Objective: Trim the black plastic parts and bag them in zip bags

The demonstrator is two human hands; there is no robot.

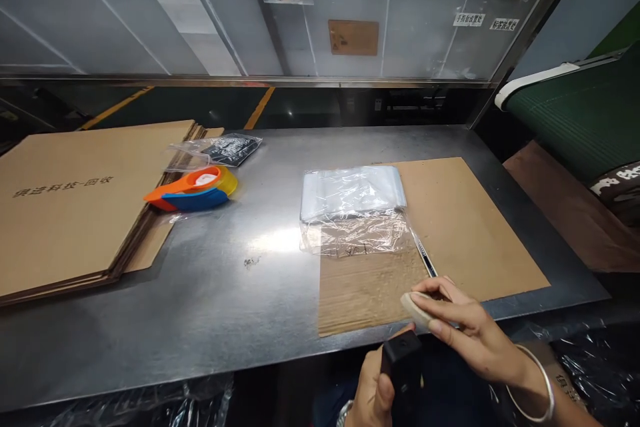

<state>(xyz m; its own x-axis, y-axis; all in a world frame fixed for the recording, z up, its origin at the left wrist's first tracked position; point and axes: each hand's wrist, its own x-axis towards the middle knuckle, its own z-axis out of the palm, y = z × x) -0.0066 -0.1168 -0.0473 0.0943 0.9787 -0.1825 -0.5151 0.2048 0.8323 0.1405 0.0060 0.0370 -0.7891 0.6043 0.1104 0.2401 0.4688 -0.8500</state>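
My left hand [373, 387] is closed around a small black block-shaped object [403, 363] below the table's front edge. My right hand [460, 323] pinches a small pale oval pad [415, 307] just above that black object, at the near edge of a brown cardboard sheet [470, 227]. A stack of clear plastic bags [353, 207] lies on the sheet's far left part. A thin dark pen-like stick [425, 257] lies beside the bags, pointing toward my right hand.
On the steel table [240, 280], a pile of flat cardboard boxes [75, 200] fills the left side. An orange, blue and yellow tape dispenser [193, 190] rests by it, with a bagged dark item [227, 149] behind. A green conveyor [580, 113] runs at right.
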